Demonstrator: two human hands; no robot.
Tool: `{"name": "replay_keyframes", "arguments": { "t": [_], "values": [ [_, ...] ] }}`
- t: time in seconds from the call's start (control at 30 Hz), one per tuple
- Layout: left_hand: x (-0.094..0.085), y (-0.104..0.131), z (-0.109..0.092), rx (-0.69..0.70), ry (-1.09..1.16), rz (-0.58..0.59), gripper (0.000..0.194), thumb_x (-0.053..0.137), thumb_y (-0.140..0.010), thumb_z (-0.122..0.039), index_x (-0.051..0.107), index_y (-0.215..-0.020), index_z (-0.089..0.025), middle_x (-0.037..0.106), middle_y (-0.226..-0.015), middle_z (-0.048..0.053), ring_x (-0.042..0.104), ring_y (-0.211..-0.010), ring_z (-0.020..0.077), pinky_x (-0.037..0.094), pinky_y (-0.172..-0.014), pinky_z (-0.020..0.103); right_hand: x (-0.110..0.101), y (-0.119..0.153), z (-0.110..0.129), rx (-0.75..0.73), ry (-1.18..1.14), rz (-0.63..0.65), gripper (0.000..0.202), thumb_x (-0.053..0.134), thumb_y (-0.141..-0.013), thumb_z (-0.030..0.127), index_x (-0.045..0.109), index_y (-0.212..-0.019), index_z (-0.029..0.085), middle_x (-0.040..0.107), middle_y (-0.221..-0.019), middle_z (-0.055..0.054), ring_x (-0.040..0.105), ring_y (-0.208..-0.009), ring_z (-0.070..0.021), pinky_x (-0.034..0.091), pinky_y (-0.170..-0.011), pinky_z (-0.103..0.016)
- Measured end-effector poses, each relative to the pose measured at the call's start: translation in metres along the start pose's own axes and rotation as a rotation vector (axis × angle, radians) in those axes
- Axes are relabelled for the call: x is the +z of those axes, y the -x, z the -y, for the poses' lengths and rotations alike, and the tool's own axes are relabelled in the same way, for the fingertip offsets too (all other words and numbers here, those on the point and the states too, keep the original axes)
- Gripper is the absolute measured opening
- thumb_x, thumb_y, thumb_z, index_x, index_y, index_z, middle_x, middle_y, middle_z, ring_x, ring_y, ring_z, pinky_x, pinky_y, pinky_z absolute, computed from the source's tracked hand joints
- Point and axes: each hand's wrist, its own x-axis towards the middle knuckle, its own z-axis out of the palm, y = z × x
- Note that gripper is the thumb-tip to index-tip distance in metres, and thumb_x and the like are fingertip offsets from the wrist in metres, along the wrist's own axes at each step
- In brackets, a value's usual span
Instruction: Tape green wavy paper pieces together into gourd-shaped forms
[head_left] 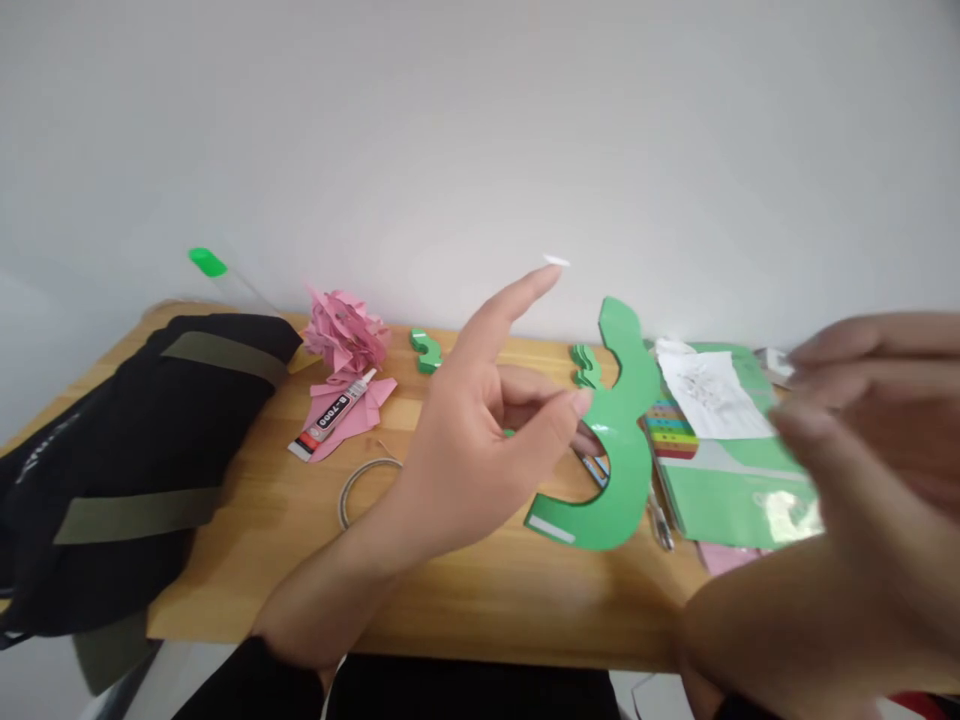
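My left hand pinches a green cutout shaped like a 3 between thumb and fingers, held above the table. Its index finger points up, with a small white strip at the tip. Another white strip lies along the cutout's lower end. My right hand is raised at the right, apart from the cutout and smeared by motion; whether it holds anything does not show. Smaller green curved pieces stand at the back of the table, and a stack of similar green pieces sits behind the cutout.
A black bag covers the table's left side. Near it are crumpled pink paper, a B-7000 glue tube and a coiled cord. At right, a green folder bears a white paper with scraps. A wall stands behind.
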Motion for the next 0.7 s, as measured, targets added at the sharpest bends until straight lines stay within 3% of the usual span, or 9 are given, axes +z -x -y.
{"name": "replay_keyframes", "arguments": {
  "t": [0.07,0.17,0.23,0.3,0.37,0.47,0.53,0.6,0.7],
  "values": [
    [0.000,-0.002,0.003,-0.005,-0.004,0.000,0.065,0.059,-0.087,-0.016,0.033,-0.145,-0.032,0.067,-0.061,-0.009,0.071,-0.062,0.0158,0.063,-0.068,0.031,-0.003,-0.003,-0.046,0.314,0.154,-0.103,0.011,0.080,-0.067,0.021,0.069,-0.065,0.021,0.070,-0.074,-0.003,0.062,-0.056,-0.0137,0.044,-0.048,-0.029],
    [0.001,-0.004,0.006,-0.004,-0.029,-0.007,0.065,0.060,-0.086,-0.016,0.034,-0.145,-0.029,0.070,-0.063,-0.007,0.071,-0.061,0.0155,0.062,-0.066,0.029,0.001,0.000,-0.115,0.872,0.284,0.074,0.028,0.079,-0.063,0.023,0.061,-0.042,0.018,0.052,-0.036,0.002,0.047,-0.033,-0.0118,0.032,-0.039,-0.029],
    [0.001,-0.005,0.006,0.002,-0.057,-0.025,0.066,0.061,-0.086,-0.017,0.034,-0.145,-0.026,0.071,-0.063,-0.006,0.071,-0.061,0.0150,0.062,-0.064,0.028,0.008,0.009,-0.146,1.120,0.363,0.129,0.029,0.077,-0.065,0.023,0.060,-0.042,0.016,0.052,-0.037,0.002,0.051,-0.038,-0.0143,0.038,-0.046,-0.032],
    [0.002,-0.006,0.005,-0.004,-0.088,-0.053,0.066,0.061,-0.085,-0.018,0.034,-0.145,-0.024,0.072,-0.064,-0.005,0.071,-0.061,0.0145,0.061,-0.064,0.027,0.016,0.022,-0.163,1.165,0.411,0.088,0.018,0.072,-0.074,0.022,0.068,-0.060,0.012,0.061,-0.053,-0.001,0.061,-0.057,-0.0181,0.046,-0.059,-0.034],
    [0.002,-0.006,0.002,-0.021,-0.114,-0.077,0.066,0.062,-0.085,-0.018,0.034,-0.145,-0.023,0.072,-0.065,-0.004,0.071,-0.061,0.0139,0.061,-0.065,0.026,0.021,0.032,-0.168,1.221,0.410,0.099,0.020,0.067,-0.084,0.029,0.070,-0.094,0.011,0.069,-0.093,-0.006,0.065,-0.084,-0.0210,0.053,-0.075,-0.035],
    [0.002,-0.005,-0.002,-0.042,-0.134,-0.099,0.067,0.062,-0.085,-0.019,0.034,-0.146,-0.023,0.072,-0.065,-0.004,0.071,-0.060,0.0139,0.061,-0.064,0.026,0.023,0.038,-0.163,1.257,0.375,0.091,0.034,0.056,-0.093,0.036,0.058,-0.120,0.017,0.059,-0.125,-0.008,0.061,-0.105,-0.0216,0.054,-0.086,-0.040],
    [0.002,-0.005,-0.003,-0.050,-0.135,-0.114,0.067,0.062,-0.084,-0.020,0.035,-0.145,-0.023,0.071,-0.064,-0.004,0.070,-0.060,0.0141,0.061,-0.063,0.026,0.020,0.035,-0.157,1.242,0.354,0.037,0.029,0.059,-0.091,0.034,0.064,-0.110,0.013,0.065,-0.111,-0.009,0.063,-0.098,-0.0215,0.053,-0.084,-0.037],
    [0.002,-0.004,-0.003,-0.053,-0.129,-0.131,0.066,0.063,-0.084,-0.020,0.036,-0.145,-0.024,0.071,-0.064,-0.004,0.070,-0.061,0.0141,0.061,-0.061,0.025,0.018,0.031,-0.152,1.212,0.330,-0.043,0.024,0.066,-0.083,0.032,0.069,-0.088,0.009,0.068,-0.083,-0.009,0.065,-0.081,-0.0205,0.050,-0.076,-0.034],
    [0.001,-0.004,-0.003,-0.036,-0.134,-0.137,0.067,0.063,-0.084,-0.020,0.035,-0.145,-0.024,0.072,-0.066,-0.003,0.071,-0.062,0.0148,0.061,-0.059,0.025,0.014,0.025,-0.148,1.177,0.275,-0.167,0.018,0.072,-0.067,0.028,0.063,-0.061,0.013,0.055,-0.048,0.000,0.057,-0.054,-0.0151,0.044,-0.062,-0.033]
  ]
}}
